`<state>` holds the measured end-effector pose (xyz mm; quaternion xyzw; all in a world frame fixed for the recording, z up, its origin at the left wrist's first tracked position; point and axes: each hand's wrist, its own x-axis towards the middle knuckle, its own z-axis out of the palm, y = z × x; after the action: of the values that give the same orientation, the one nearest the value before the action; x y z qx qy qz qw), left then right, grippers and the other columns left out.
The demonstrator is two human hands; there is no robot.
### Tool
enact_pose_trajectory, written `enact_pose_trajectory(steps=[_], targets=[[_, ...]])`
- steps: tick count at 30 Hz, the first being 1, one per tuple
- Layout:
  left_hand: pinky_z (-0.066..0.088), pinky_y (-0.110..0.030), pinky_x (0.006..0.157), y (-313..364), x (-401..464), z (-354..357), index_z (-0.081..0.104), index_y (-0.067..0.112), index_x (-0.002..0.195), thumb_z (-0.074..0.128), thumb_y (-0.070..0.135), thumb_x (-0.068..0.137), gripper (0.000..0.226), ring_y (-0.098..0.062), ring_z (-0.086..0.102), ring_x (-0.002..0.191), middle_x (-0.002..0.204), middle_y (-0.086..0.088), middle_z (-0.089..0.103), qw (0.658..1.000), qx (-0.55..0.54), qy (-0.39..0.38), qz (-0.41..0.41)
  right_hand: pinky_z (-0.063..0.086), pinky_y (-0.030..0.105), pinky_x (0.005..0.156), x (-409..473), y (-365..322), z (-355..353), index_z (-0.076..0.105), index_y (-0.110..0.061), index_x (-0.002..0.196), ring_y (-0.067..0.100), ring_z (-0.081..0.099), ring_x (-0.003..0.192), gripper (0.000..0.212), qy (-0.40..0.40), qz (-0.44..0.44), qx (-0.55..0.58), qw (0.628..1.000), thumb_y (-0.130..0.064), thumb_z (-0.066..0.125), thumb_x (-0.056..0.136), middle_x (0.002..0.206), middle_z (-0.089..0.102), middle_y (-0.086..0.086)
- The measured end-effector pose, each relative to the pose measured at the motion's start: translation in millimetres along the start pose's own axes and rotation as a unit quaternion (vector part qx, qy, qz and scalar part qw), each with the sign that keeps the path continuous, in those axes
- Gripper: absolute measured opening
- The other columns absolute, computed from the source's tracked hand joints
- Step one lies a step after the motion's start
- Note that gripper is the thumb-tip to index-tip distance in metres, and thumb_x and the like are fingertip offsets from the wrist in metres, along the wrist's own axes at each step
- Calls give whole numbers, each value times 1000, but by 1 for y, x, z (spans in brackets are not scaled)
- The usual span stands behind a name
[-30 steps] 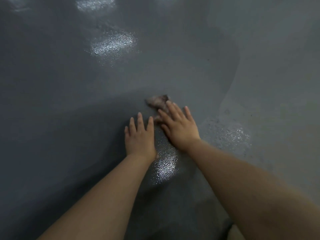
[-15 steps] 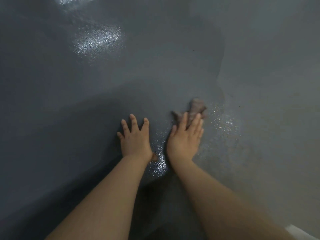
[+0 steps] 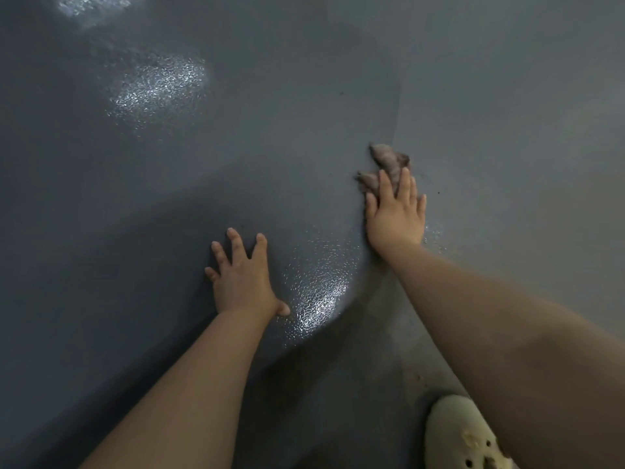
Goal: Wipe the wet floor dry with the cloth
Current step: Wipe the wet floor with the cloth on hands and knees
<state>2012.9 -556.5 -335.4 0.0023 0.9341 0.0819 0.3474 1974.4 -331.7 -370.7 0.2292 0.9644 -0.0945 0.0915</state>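
Observation:
A small crumpled brownish cloth [image 3: 385, 164] lies on the grey floor at the edge between a dark wet patch [image 3: 236, 164] and paler, drier floor [image 3: 507, 130]. My right hand [image 3: 395, 214] presses flat on the near part of the cloth, fingers straight, with the cloth's far end showing past the fingertips. My left hand [image 3: 241, 275] rests flat on the wet floor to the left, fingers spread, holding nothing.
Shiny wet reflections sit between my hands [image 3: 318, 292] and at the upper left [image 3: 159, 86]. A pale perforated clog [image 3: 460, 438] shows at the bottom right, next to my right forearm.
My right hand has slid the cloth to the right and farther away, to the edge of the wet patch. My left hand stays planted. The clog has come into view.

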Motion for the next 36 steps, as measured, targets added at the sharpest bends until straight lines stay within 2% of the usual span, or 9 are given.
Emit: enact_pose_trajectory(steps=[3,5,11,14,21,26,30,33,36], targets=[[13,-56,113,1,1,1,-3,24,151,86,41,60,129,-43,-10,142,155,-15,-20,1000,-1,2,-2,0,42,118,-20,-6,10,18,-21,152,27,1,146,55,29,75,30,996,-39,30,101,159,0,13],[14,-56,113,2,1,1,-3,24,151,86,41,59,129,-43,-10,142,155,-15,-20,1000,-1,4,-2,-2,42,117,-34,-20,17,16,-22,152,30,-1,146,55,31,76,24,996,-38,29,101,159,-3,14],[12,-55,113,-1,3,4,-2,25,151,86,42,59,129,-42,-10,142,155,-13,-21,1000,-4,10,-6,-2,41,117,3,-39,3,15,-34,150,27,-2,146,54,-16,-115,-29,993,-49,26,99,160,-4,3],[14,-54,113,-1,4,5,-3,25,151,86,44,59,129,-42,-8,143,154,-14,-20,1000,11,13,-5,0,41,117,48,-23,-17,13,-34,151,23,0,147,55,-50,-145,-84,985,-50,23,100,160,-2,2],[13,-56,113,0,3,1,-2,25,151,86,42,59,129,-43,-9,142,155,-14,-20,1000,5,7,-6,1,42,118,11,23,-8,15,-25,151,25,-1,147,56,-7,46,21,999,-44,29,100,160,-1,8],[11,-54,114,-1,0,1,-4,25,151,85,45,60,129,-41,-11,143,155,-14,-21,1000,11,10,0,2,42,117,-66,65,8,21,-20,151,28,3,146,56,51,172,48,983,-40,34,100,159,5,13],[9,-49,116,-2,-10,6,-6,26,151,75,53,70,118,-35,-9,145,156,-16,-18,998,52,34,11,1,42,116,-92,65,19,21,-15,151,33,2,146,56,54,244,63,966,-35,35,101,158,3,17],[10,-45,117,-4,-25,16,0,25,151,69,53,77,105,-31,-3,146,157,-15,-12,996,60,62,31,-2,41,116,-89,38,18,17,-16,152,34,-2,146,56,33,195,57,979,-35,31,101,158,-3,17],[14,-38,116,-5,-39,25,4,20,151,71,51,76,105,-31,5,145,157,-15,-6,996,54,54,34,2,43,117,-106,-2,29,21,-21,151,35,2,146,56,-7,30,10,999,-43,22,99,158,2,15]])
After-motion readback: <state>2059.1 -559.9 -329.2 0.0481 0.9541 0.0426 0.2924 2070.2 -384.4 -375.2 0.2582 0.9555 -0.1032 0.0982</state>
